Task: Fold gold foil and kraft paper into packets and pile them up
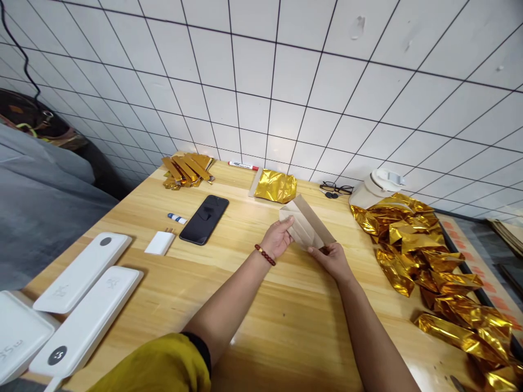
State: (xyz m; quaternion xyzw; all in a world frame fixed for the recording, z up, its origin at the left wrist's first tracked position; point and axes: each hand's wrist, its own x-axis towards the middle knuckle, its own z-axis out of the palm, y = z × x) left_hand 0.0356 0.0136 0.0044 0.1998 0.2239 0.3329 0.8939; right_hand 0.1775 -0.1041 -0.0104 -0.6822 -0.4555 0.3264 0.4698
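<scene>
Over the middle of the wooden table, a folded piece of brown paper (304, 223) is held between both hands. My left hand (278, 237), with a beaded bracelet on its wrist, pinches the paper's left side with the thumb on top. At the lower right corner, my right hand (333, 260) grips the same paper; its fingers are partly hidden beneath. Just behind lies a flat gold foil sheet (275, 185) with a pale paper edge. Folded gold foil pieces (429, 256) are heaped along the table's right side.
Gold strips (188, 170) lie at the back left near a marker (243, 165). A black phone (204, 219), a white charger (159, 243) and white power banks (84, 272) occupy the left. Glasses (336, 189) and a white lidded container (378, 188) stand by the tiled wall.
</scene>
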